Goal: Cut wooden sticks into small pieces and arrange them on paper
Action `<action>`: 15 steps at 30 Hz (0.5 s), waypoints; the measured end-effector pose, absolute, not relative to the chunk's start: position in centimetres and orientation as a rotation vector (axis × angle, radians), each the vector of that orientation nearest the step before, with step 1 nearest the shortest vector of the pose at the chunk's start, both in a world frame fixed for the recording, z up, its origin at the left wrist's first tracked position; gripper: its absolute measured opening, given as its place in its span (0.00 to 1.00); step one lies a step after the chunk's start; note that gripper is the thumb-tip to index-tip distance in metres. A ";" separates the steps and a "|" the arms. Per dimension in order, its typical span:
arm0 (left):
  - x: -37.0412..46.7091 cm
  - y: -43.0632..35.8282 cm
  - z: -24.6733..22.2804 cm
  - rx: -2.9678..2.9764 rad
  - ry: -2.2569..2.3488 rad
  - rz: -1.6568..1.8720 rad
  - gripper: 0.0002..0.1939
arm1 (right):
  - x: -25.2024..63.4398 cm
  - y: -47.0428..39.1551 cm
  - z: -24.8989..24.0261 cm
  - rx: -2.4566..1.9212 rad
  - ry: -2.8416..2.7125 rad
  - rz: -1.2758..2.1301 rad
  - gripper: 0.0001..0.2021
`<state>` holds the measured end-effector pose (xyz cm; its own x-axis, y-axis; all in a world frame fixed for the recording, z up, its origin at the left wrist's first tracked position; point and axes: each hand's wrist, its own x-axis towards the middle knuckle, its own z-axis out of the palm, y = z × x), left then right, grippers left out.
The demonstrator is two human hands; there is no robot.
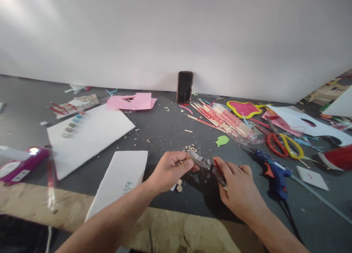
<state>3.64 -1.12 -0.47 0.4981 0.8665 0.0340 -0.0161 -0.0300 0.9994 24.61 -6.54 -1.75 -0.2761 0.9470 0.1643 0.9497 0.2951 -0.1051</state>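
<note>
The left hand (171,171) and the right hand (238,183) work close together above the near middle of the dark tabletop (162,128), joined by a pair of pliers (204,162). The right hand is clamped around the handles of the pliers, with the head directed left. The left thumb lies against the curled fingers at the tip of the tool; whether a small piece is gripped there cannot be told, as the contact area is hidden. A scatter of small pale pieces (192,148) lies just beyond the tool head, and a small cluster (179,186) lies on the near side of the left hand. To the left, a narrow white board (121,179) is partly covered by the left forearm; a larger white board (90,135) lies farther left and farther back. Pink paper (143,101) lies at the far left of center. A phone (184,86) stands upright against the far wall (132,40). Right of the phone lie red-marked sticks (211,117), some in clear wrap, with a green mitten-shaped piece (222,140) nearer. Scissors (284,146) and a blue glue gun (276,174) lie right of the right hand.
</note>
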 end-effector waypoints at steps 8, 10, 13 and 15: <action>3.8 -1.0 -0.2 1.566 0.905 0.894 0.09 | 24.8 -6.1 -1.7 -1.811 -2.324 -0.170 0.25; 3.9 -0.9 -0.4 1.605 0.937 0.927 0.07 | 24.7 -6.1 -1.6 -1.820 -2.310 -0.179 0.25; 3.9 -0.9 -0.7 1.673 0.950 0.971 0.07 | 24.7 -6.1 -1.6 -1.820 -2.301 -0.161 0.25; 3.9 -1.0 -0.7 1.728 0.948 0.987 0.10 | 24.8 -6.1 -1.6 -1.799 -2.312 -0.137 0.26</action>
